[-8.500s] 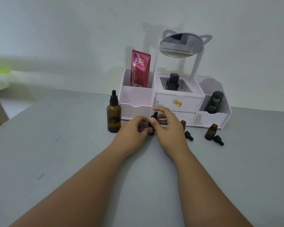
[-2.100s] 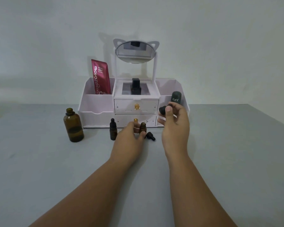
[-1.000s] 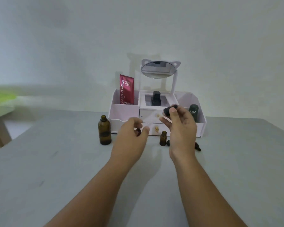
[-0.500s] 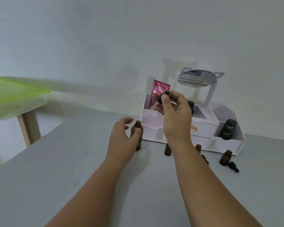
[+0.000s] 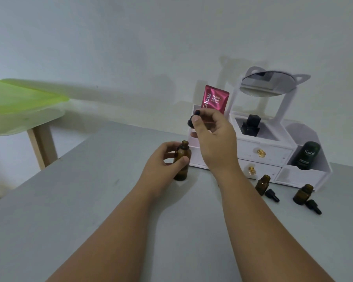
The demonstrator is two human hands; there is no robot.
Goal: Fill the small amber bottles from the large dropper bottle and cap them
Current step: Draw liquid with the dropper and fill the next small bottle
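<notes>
tabletop (image 5: pixel 90 200) grey | white organizer (image 5: pixel 273 151) at its far edge | left hand (image 5: pixel 161 161) grips uncapped large dropper bottle (image 5: pixel 182 165), upright just before the organizer | right hand (image 5: pixel 214 137) pinches black dropper (image 5: pixel 192 121) above it | small amber bottles (image 5: pixel 262 184) (image 5: pixel 303 194) stand open at right, black caps (image 5: pixel 272 195) (image 5: pixel 313 207) lying beside each

white mirror organiser (image 5: pixel 273 156) with red sachet (image 5: pixel 214 98), black bottle (image 5: pixel 251 124), dark kahf tube (image 5: pixel 307 155); green table (image 5: pixel 18 102) far left
</notes>
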